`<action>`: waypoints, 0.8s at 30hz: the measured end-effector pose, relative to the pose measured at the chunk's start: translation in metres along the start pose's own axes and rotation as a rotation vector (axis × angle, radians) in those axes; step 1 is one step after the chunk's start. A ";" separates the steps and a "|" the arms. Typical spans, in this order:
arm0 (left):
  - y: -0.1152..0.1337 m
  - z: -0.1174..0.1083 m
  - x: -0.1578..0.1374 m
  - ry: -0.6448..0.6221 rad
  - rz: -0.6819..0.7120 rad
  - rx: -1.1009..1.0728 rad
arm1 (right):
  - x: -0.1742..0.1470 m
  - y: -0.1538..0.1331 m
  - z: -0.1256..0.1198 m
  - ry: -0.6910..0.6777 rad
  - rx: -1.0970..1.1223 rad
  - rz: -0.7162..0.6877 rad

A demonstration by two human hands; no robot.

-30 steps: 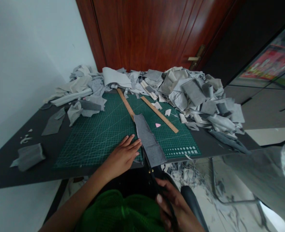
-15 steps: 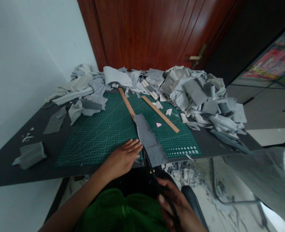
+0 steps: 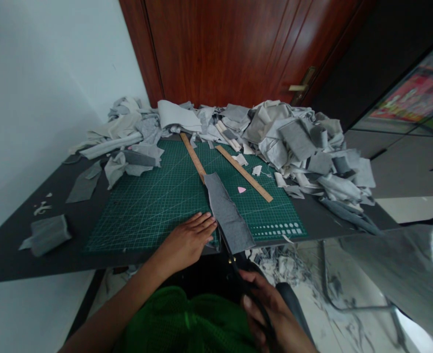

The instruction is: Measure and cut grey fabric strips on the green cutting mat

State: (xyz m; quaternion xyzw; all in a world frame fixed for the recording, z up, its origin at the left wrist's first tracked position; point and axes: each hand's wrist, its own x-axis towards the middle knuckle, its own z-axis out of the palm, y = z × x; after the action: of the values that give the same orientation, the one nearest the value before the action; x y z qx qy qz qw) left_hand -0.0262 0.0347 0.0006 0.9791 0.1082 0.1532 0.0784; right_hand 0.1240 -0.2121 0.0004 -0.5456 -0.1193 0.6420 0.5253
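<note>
A long grey fabric strip (image 3: pixel 228 211) lies lengthwise over the front of the green cutting mat (image 3: pixel 146 206), its near end at the table edge. My left hand (image 3: pixel 192 239) rests flat beside it, fingers stretched out and fingertips touching its left edge. In my right hand (image 3: pixel 271 314), below the table edge, are black-handled scissors (image 3: pixel 232 260). The blades point away from me along the strip's left side, partly hidden by the cloth. One wooden ruler (image 3: pixel 193 157) meets the strip's far end; a second wooden ruler (image 3: pixel 244 174) lies to its right.
Heaps of grey and white fabric scraps (image 3: pixel 297 137) line the back and right of the table. A small pink piece (image 3: pixel 241 189) lies on the mat. At the left sits a folded grey cloth (image 3: pixel 50 235). Offcuts (image 3: pixel 288 264) litter the floor at right.
</note>
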 end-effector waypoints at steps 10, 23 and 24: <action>0.004 -0.004 0.002 -0.042 -0.002 0.059 | 0.000 0.000 0.002 0.000 0.044 0.015; 0.003 -0.003 0.000 -0.030 0.017 0.065 | -0.006 -0.006 0.000 -0.023 -0.006 0.023; 0.003 -0.004 0.000 -0.037 0.015 0.070 | -0.007 -0.005 0.000 -0.017 -0.007 0.026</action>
State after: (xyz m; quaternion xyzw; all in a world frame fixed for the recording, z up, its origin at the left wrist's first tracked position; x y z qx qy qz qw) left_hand -0.0265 0.0321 0.0050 0.9847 0.1046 0.1319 0.0450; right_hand 0.1261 -0.2152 0.0080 -0.5434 -0.1189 0.6530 0.5139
